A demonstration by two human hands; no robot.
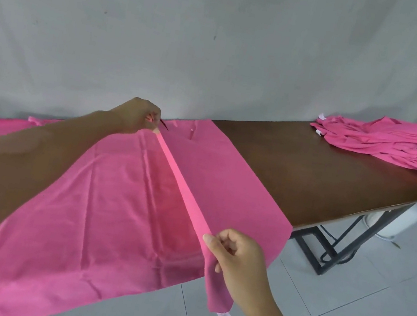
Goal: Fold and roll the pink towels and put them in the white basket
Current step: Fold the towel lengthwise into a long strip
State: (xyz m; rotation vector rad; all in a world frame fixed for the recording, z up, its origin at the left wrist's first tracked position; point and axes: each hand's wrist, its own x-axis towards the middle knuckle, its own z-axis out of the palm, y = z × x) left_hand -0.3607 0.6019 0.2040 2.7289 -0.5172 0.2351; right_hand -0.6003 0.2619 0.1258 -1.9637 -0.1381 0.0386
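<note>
- pink towel lies spread over the table, near edge hanging off
- left hand and right hand each pinch an end of its raised edge
- looks soft, light and floppy, so corners are your best hold

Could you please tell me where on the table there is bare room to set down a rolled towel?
The widest free patch is the bare wood of the table between the spread towel, which the left hand and right hand stretch by one edge, and the towel pile at the far right end. The near-left part is covered.
</note>
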